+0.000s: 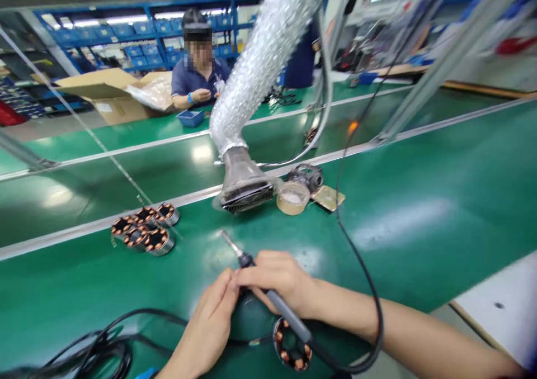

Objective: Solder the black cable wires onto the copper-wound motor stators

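My right hand [283, 278] is closed around a soldering iron [288, 316], whose metal tip points up and to the left over the green bench. Against its fingers, my left hand [210, 317] has thumb and fingers pressed together; anything pinched there is hidden. Just below the hands, a single motor stator [300, 363] with copper windings sits partly behind the iron's grey handle. A black cable [146, 312] comes from a coil at the lower left and passes behind my left hand toward the stator. The iron's own black cord [361, 256] loops over my right forearm.
Several stators [159, 240] are grouped at the left of the green bench [419, 228]. A fume extractor nozzle [247, 192] hangs ahead on a silver duct [260, 60]. Beside it are a tape roll [292, 198], an iron stand [308, 176] and a sponge tray [329, 198]. A co-worker [201, 77] sits opposite.
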Demonstrator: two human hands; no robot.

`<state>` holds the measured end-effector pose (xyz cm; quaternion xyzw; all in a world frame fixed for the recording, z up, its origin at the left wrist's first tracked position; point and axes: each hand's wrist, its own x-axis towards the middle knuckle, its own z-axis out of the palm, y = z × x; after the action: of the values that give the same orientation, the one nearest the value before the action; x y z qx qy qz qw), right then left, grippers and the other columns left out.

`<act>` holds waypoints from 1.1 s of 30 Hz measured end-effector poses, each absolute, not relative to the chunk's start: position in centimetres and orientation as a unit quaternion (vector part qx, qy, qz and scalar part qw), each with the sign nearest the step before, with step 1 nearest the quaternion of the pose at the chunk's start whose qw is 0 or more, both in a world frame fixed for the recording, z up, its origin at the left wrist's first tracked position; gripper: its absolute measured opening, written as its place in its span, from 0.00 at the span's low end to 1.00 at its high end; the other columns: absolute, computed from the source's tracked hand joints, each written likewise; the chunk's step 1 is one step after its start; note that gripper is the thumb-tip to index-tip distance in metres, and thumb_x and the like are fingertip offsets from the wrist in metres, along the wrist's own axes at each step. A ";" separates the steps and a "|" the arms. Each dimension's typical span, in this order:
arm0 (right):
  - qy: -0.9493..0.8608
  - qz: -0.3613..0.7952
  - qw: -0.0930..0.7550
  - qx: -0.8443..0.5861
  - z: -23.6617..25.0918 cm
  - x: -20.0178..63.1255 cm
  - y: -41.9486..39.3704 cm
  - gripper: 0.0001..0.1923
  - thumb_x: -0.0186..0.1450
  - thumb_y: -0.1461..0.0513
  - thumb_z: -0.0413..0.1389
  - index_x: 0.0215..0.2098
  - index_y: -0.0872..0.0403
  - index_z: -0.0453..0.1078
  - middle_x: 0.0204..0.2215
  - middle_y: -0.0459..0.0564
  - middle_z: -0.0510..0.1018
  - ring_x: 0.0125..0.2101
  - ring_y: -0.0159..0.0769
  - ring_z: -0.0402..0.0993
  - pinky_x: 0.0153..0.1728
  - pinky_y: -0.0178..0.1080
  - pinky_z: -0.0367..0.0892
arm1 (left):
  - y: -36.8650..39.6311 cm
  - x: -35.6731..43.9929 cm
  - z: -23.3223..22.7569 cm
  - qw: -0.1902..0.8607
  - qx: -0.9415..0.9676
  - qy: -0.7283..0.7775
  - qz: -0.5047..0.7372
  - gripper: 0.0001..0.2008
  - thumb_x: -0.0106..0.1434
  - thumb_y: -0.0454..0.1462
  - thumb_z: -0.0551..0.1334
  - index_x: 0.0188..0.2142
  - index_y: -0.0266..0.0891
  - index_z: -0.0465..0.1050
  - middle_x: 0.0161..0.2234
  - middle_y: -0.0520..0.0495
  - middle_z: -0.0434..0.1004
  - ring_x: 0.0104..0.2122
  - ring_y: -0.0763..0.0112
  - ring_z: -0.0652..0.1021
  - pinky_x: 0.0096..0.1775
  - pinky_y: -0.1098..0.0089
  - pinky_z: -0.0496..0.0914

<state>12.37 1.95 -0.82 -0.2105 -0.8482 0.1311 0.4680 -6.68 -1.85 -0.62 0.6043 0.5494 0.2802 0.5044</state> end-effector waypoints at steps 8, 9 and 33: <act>-0.818 0.048 0.523 -0.233 -0.6 12.2 1.5 0.12 0.63 0.68 0.50 0.42 0.53 0.71 0.18 0.43 0.60 0.20 0.31 0.55 0.22 0.35 0.53 | -1.3 -7.3 -0.4 0.404 0.716 0.530 0.208 0.21 0.67 0.52 0.50 0.35 0.39 0.71 0.31 0.45 0.72 0.34 0.68 0.72 0.36 0.73 0.68; -0.813 0.044 0.527 -0.244 -0.6 12.1 1.5 0.12 0.61 0.68 0.50 0.41 0.53 0.70 0.19 0.43 0.61 0.20 0.30 0.55 0.22 0.34 0.54 | -1.3 -7.2 -0.1 0.396 0.720 0.533 0.203 0.22 0.67 0.52 0.50 0.35 0.39 0.71 0.32 0.45 0.72 0.34 0.68 0.72 0.36 0.73 0.68; -0.822 0.130 0.506 -0.228 -0.2 12.1 0.6 0.20 0.56 0.72 0.50 0.46 0.56 0.66 0.27 0.48 0.70 0.24 0.31 0.60 0.25 0.35 0.59 | -1.1 -7.1 1.3 0.449 0.712 0.521 0.145 0.22 0.70 0.53 0.43 0.35 0.37 0.62 0.34 0.49 0.66 0.35 0.73 0.66 0.40 0.72 0.61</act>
<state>12.14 0.61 -0.22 -0.2275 -0.8220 0.1296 0.5057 -7.14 -1.06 1.32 0.7115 0.5210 0.1448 0.4487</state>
